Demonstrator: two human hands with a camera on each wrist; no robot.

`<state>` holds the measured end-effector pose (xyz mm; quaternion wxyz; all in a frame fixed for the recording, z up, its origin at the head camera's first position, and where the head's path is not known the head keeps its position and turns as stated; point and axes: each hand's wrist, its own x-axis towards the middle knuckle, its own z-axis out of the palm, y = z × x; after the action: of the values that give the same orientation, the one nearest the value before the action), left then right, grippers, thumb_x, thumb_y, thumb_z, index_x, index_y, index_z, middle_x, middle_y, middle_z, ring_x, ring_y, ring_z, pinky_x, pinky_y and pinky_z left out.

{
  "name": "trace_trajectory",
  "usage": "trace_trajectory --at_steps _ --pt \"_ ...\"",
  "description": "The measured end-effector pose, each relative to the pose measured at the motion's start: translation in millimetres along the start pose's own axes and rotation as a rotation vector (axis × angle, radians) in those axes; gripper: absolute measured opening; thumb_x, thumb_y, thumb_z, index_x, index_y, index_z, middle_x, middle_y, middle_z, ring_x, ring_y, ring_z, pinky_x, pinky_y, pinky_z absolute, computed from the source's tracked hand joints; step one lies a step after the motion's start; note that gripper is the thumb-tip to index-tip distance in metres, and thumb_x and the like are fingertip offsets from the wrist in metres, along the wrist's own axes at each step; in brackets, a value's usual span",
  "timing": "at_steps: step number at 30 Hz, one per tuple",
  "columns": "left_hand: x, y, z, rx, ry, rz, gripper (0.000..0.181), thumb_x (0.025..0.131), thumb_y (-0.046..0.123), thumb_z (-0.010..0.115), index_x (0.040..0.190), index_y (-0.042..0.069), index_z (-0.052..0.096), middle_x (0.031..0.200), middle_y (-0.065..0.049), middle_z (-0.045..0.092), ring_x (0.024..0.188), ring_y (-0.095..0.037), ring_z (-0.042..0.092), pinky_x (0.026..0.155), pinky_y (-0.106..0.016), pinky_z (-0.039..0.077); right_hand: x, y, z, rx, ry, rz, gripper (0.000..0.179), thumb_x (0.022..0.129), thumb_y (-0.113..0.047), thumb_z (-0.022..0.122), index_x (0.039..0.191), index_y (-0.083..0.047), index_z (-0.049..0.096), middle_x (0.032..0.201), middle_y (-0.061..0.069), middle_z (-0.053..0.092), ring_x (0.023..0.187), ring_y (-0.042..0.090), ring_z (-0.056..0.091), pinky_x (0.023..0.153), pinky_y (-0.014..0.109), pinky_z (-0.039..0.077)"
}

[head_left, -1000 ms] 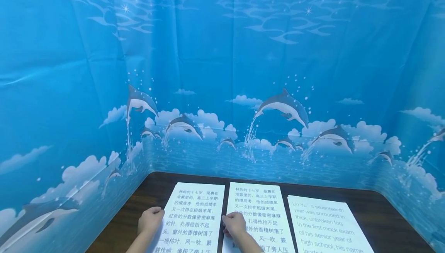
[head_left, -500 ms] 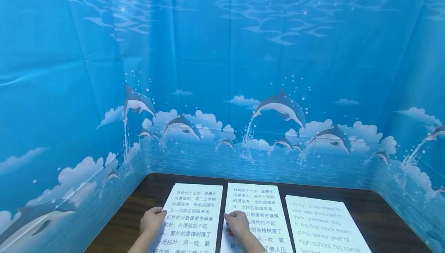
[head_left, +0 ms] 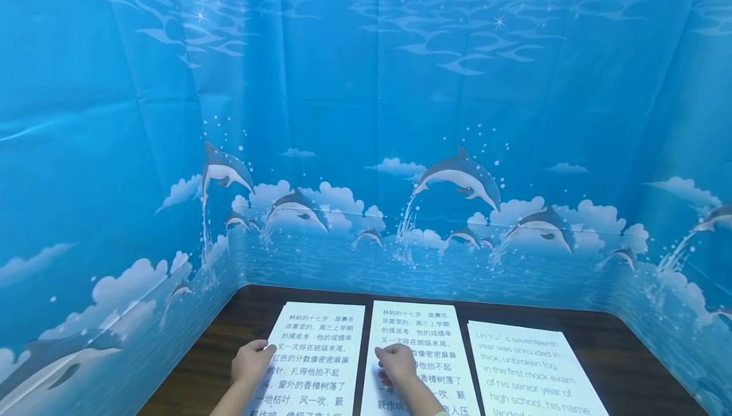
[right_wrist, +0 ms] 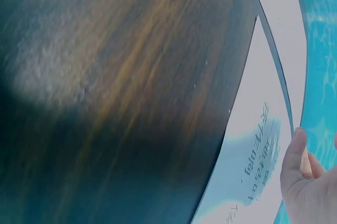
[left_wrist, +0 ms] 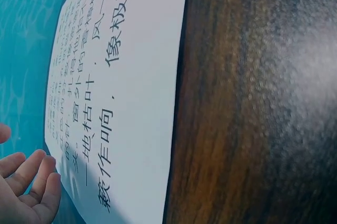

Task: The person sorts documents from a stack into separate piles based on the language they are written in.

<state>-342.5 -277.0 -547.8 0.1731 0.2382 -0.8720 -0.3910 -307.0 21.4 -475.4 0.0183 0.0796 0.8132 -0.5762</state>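
Printed white sheets with Chinese text lie in two stacks side by side, a left stack (head_left: 317, 346) and a middle stack (head_left: 414, 321). At the left stack's outer edge is my left hand (head_left: 251, 362), its fingertips right at the paper. The left wrist view shows that hand's fingers (left_wrist: 38, 182) loosely bent, with the thumb apart. My right hand (head_left: 398, 365) overlaps the left part of the middle stack, covering some characters. In the right wrist view its thumb (right_wrist: 295, 153) is extended and the other fingers are partly hidden; nothing shows in its grasp.
A third stack of sheets (head_left: 526, 359), printed in English, lies to the right at a slight angle. All three rest on a dark wood-grain table (head_left: 620, 352). A blue dolphin-print curtain (head_left: 343, 117) encloses the table's back and sides.
My right hand has moved rightward from the middle stack's left edge to over its text. My left hand stays by the left stack's edge. The head view has shifted slightly.
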Motion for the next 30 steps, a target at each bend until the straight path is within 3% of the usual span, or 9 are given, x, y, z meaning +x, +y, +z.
trace_trajectory --at_steps 7,16,22,24,30 --pt "-4.1 6.4 1.3 -0.013 -0.029 0.021 0.045 0.079 0.034 0.055 0.107 0.000 0.056 0.100 -0.021 0.056 0.077 -0.029 0.053 0.065 -0.043 0.039 0.9 3 -9 0.005 0.015 0.003 0.030 0.080 -0.022 0.056 0.088 0.006 0.056 0.069 0.009 0.053 0.057 0.018 0.055 0.051 0.028 0.048" --pt "-10.7 19.1 -1.5 -0.005 -0.100 -0.031 0.045 0.081 0.034 0.055 0.109 -0.001 0.054 0.094 -0.018 0.057 0.075 -0.026 0.054 0.066 -0.044 0.040 4.6 3 -20 -0.002 0.033 0.042 0.028 0.080 -0.022 0.056 0.090 0.005 0.056 0.070 0.008 0.054 0.059 0.018 0.055 0.052 0.028 0.047" --pt "-18.4 34.6 -6.5 -0.009 -0.113 -0.003 0.044 0.080 0.032 0.057 0.108 -0.001 0.055 0.090 -0.015 0.059 0.063 -0.016 0.052 0.063 -0.040 0.042 6.4 2 -28 -0.006 0.038 0.044 0.028 0.081 -0.022 0.055 0.090 0.004 0.055 0.073 0.009 0.054 0.060 0.019 0.055 0.053 0.029 0.047" --pt "-20.0 38.8 -6.6 -0.020 -0.123 0.012 0.046 0.079 0.033 0.057 0.108 -0.003 0.054 0.090 -0.017 0.058 0.064 -0.019 0.053 0.064 -0.042 0.041 7.4 1 -30 -0.001 0.041 0.043 0.029 0.081 -0.023 0.055 0.092 0.005 0.055 0.073 0.010 0.054 0.061 0.019 0.055 0.053 0.028 0.047" --pt "-8.1 28.3 15.8 -0.032 -0.104 0.034 0.048 0.080 0.038 0.054 0.109 0.000 0.055 0.097 -0.019 0.056 0.081 -0.030 0.053 0.071 -0.048 0.039 9.9 3 -35 0.001 0.056 0.036 0.035 0.081 -0.024 0.055 0.098 0.007 0.053 0.073 0.009 0.054 0.061 0.019 0.055 0.052 0.028 0.046"
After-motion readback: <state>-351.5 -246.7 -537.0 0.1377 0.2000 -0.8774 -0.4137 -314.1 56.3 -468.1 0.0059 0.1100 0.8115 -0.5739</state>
